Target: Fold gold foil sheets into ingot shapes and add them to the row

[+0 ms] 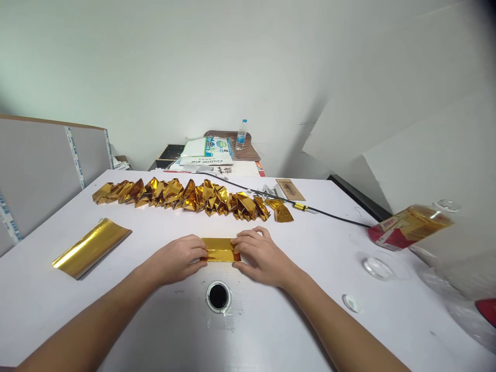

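Touching a creased gold foil piece [219,250] from opposite ends, our left hand [185,259] and right hand [260,258] lie on the white table [155,325], near its middle. Our left fingers are close together, bent over the foil's left edge, with the thumb along the near corner; our right fingers are slightly spread over the right end, the thumb lower and apart from them. Both ends of the foil are covered by fingertips, so we cannot tell whether we pinch it or only press it down.

Just nearer to us sits a round dark opening [218,296] with a pale rim — its depth is lost in black. Beyond our hands runs a row of folded gold pieces [189,197], so crowded and overlapping that we cannot count them. Well apart on the left lies a curled gold sheet [93,248]; whether it is one layer or several is hard to make out.

A black cable [329,213] crosses behind, passing a small yellow item [299,206] that we cannot identify. On the right, a tilted bottle [411,226] looks stretched near the view's margin, and a red object [486,311] is cut off by the edge. Our forearms leave the view at the bottom.
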The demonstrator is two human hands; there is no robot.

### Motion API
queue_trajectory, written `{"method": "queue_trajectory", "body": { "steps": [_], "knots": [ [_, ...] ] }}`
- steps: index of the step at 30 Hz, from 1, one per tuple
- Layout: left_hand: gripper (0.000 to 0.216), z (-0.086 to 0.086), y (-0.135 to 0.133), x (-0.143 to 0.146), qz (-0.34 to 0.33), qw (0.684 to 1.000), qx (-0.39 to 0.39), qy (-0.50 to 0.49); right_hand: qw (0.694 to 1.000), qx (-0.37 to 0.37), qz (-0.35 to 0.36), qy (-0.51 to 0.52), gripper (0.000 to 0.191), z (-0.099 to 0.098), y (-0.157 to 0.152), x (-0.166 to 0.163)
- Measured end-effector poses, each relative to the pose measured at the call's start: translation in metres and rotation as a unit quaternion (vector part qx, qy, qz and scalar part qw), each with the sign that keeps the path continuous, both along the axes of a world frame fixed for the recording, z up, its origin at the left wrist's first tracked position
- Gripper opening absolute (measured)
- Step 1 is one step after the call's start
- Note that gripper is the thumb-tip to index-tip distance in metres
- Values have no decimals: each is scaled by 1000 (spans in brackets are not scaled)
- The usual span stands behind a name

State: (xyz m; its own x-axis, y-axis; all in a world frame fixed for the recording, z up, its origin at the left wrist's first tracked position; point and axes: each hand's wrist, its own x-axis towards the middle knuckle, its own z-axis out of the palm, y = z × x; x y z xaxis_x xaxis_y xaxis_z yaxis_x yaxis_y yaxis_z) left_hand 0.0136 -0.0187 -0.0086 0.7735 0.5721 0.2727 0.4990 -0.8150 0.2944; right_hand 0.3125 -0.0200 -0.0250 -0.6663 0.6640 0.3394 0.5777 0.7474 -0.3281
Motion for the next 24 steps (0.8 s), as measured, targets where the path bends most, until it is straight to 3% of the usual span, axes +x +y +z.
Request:
{"method": "queue_trajectory", "body": {
  "steps": [6,9,14,24],
  "knots": [
    [18,-4,1,4,32,998,-21,-51,1000,-18,-5,17,16,-2,1,1],
    [17,-7,0,8,103,990,-48,-86,996,-60,-43,52,21,-6,2,-2],
    [18,-9,0,13,224,964,-95,-111,984,-92,-113,108,14,-15,5,-10],
    [19,-7,7,19,255,949,-150,-106,986,-69,-128,84,16,-14,8,-15]
  ]
}}
